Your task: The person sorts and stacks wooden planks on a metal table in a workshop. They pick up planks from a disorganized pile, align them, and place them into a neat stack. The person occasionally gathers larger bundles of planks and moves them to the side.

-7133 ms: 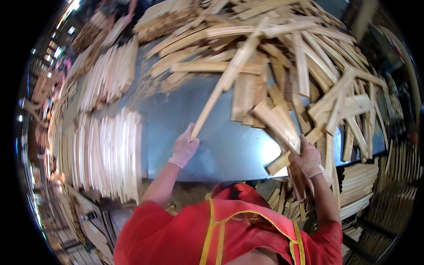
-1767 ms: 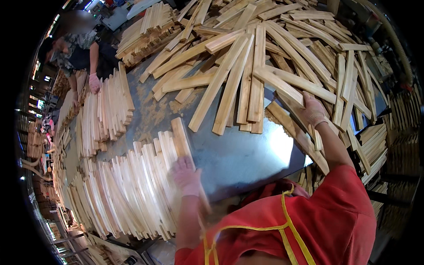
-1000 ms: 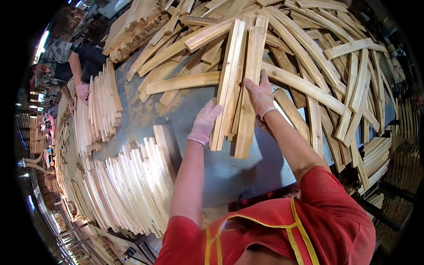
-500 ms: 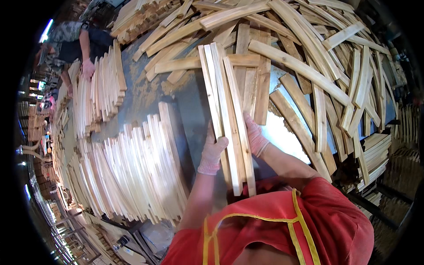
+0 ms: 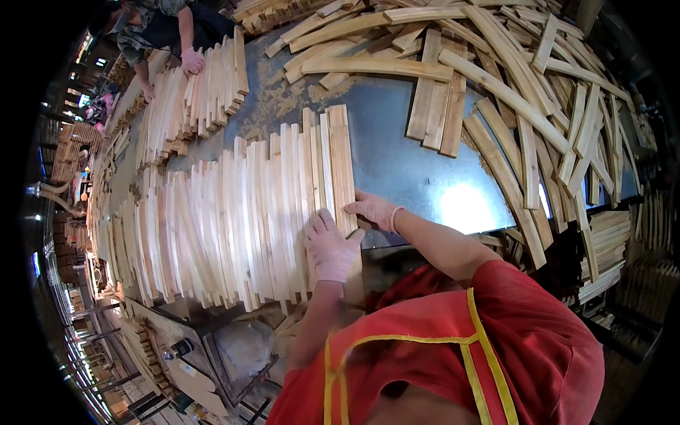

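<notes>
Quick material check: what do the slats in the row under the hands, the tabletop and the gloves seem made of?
Slats: wood, apparently unpainted, going by the pale, uneven natural tones.
Tabletop: probably smooth sheet metal, blue-grey with a bright glare; a coated board remains possible.
Gloves: likely thin knit fabric, matt pinkish and close-fitting; the fibre can't be told.

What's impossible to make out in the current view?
All in the head view:
- Parts of the slats under the left hand: the hand covers them.
- Right hand's palm: turned away from the camera.
- Bottom of the loose pile: upper boards hide it.
- Far stack: cut off by the top edge.
</notes>
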The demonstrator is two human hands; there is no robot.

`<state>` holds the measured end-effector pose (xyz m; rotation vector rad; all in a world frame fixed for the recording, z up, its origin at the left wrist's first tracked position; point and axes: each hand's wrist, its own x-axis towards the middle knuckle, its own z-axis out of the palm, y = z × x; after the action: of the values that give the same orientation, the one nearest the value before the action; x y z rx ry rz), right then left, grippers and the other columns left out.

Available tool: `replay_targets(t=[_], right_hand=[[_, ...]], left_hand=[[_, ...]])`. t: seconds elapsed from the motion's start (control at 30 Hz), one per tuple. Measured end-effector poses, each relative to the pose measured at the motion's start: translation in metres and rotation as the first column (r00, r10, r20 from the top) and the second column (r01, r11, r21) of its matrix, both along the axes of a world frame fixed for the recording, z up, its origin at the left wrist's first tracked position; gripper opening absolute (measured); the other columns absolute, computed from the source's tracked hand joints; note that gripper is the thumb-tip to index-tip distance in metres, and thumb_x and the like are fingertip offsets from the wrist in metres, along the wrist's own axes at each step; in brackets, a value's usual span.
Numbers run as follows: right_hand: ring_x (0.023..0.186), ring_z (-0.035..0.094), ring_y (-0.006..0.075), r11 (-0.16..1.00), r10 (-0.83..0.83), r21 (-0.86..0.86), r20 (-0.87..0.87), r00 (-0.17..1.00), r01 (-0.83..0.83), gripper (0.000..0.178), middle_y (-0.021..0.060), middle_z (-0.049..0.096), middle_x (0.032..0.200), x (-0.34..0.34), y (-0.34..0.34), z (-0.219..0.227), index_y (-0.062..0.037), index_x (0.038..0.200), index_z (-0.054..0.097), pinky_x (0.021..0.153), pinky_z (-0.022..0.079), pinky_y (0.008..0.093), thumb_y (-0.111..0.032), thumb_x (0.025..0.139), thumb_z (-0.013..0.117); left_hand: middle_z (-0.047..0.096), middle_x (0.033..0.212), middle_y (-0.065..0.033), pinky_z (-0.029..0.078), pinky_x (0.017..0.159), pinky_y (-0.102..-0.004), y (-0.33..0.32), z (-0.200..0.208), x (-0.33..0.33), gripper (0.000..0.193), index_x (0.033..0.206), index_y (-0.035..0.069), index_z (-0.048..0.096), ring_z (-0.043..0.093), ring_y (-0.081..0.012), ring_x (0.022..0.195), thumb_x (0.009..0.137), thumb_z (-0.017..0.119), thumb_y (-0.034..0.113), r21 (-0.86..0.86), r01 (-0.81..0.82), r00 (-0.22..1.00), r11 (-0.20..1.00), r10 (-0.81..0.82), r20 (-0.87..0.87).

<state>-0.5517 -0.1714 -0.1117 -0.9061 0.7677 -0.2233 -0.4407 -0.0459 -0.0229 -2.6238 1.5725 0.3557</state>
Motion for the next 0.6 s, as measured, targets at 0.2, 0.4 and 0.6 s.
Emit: replay_targets(t=[0.2, 0.4, 0.6], right_hand=[[0.07, 0.056, 0.0152, 0.995, -0.078, 0.059, -0.035, 0.996, 0.08, 0.041, 0.0015, 0.063, 0.085, 0.002, -0.004, 0.019, -0.0025, 0.121, 0.069, 0.059, 0.043, 0.0327, -0.029, 0.091, 0.079], [0.09, 0.07, 0.0221, 0.97, -0.132, -0.221, -0.137, 0.982, 0.1, 0.047, 0.0122, 0.075, 0.099, -0.081, -0.051, 0.058, -0.0003, 0.113, 0.071, 0.081, 0.056, 0.0367, -0.037, 0.086, 0.08], [0.1, 0.073, 0.0404, 0.853, 0.022, -0.432, -0.531, 0.847, -0.294, 0.06, 0.0248, 0.076, 0.11, -0.084, -0.062, 0.038, 0.0011, 0.119, 0.066, 0.09, 0.057, 0.0451, -0.048, 0.086, 0.075]], left_hand=[[0.048, 0.156, -0.0157, 0.038, 0.117, -0.054, 0.001, -0.003, -0.019, 0.092, 0.157, 0.006, 0.045, 0.045, -0.0376, 0.143, 0.087, 0.075, 0.059, -0.165, 0.107, 0.983, 0.981, -0.08, 0.166], [0.045, 0.16, -0.015, 0.031, 0.122, -0.0615, -0.005, -0.022, -0.028, 0.082, 0.159, 0.01, 0.046, 0.038, -0.0408, 0.149, 0.095, 0.068, 0.056, -0.188, 0.181, 0.968, 0.965, -0.141, 0.208], [0.039, 0.164, -0.0141, 0.021, 0.127, -0.0611, -0.002, -0.008, -0.019, 0.099, 0.162, 0.012, 0.042, 0.027, -0.0461, 0.155, 0.08, 0.08, 0.052, 0.121, 0.206, 0.943, 0.971, -0.23, 0.239]])
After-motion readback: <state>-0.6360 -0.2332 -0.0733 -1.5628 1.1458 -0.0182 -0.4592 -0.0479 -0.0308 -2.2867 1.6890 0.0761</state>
